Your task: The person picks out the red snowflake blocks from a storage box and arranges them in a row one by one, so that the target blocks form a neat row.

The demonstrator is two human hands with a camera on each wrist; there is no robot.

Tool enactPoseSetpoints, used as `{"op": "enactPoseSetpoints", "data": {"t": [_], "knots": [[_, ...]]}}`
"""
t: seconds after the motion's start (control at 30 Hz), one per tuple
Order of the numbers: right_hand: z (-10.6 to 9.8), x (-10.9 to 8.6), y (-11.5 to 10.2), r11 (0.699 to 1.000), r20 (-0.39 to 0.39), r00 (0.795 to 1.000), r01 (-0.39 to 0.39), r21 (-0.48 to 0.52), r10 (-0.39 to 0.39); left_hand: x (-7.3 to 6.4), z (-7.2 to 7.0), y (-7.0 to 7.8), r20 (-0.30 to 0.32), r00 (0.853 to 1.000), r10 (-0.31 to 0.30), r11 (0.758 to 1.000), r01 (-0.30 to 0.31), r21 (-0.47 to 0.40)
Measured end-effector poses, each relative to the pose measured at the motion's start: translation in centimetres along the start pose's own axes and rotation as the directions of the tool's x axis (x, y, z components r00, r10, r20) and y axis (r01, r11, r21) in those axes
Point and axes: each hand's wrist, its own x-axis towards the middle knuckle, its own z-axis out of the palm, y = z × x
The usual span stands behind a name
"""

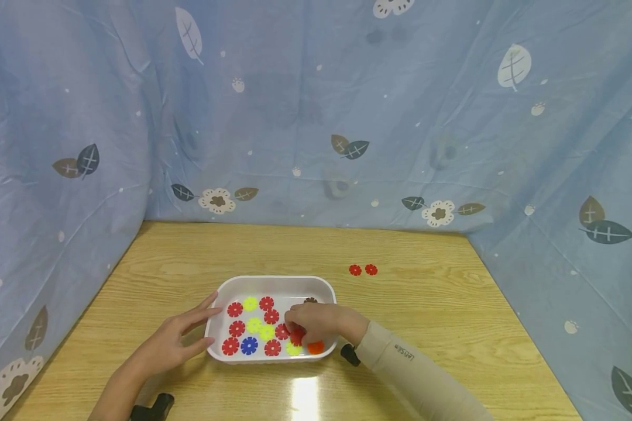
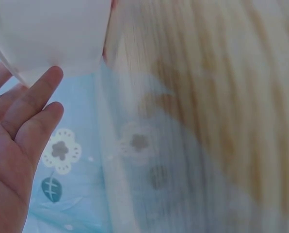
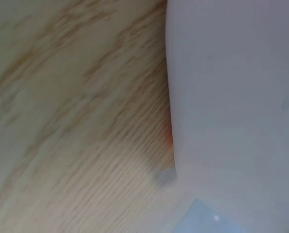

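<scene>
Pick-up step, I think: right hand (image 1: 318, 320) pinches a red plastic flower disc (image 1: 297, 337) inside the white plastic tray (image 1: 281, 286), four o'clock; left hand (image 1: 171, 340), straight-fingered, touches nine o'clock. Lift next.

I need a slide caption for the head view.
Right grip on red disc in white tray, left grip at its end; two red discs outside.

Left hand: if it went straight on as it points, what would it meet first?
The white tray, most likely its left wall; the left hand already seems to touch it there.
</scene>
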Motion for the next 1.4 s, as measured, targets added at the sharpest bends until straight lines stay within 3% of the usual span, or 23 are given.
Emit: {"op": "enactPoseSetpoints", "data": {"t": [0.47,1.0,1.17,1.4], "knots": [[-0.6,-0.4,-0.1,1.000,-0.005,1.000,-0.018,0.013,0.018,0.1,0.0,0.3,0.014,0.999,-0.030,1.000,0.030,-0.003],[-1.2,-0.4,0.6,0.983,-0.055,0.998,0.040,0.177,-0.030,0.1,-0.1,0.3,0.015,1.000,-0.013,1.000,0.012,0.015],[-1.4,-0.6,1.0,0.953,-0.093,0.995,0.052,0.298,-0.025,0.2,0.0,0.1,0.011,1.000,0.000,1.000,0.000,0.006],[-1.8,-1.7,2.0,0.879,-0.200,0.980,0.095,0.468,0.001,0.1,0.0,0.1,0.012,1.000,-0.004,1.000,0.003,0.005]]}}
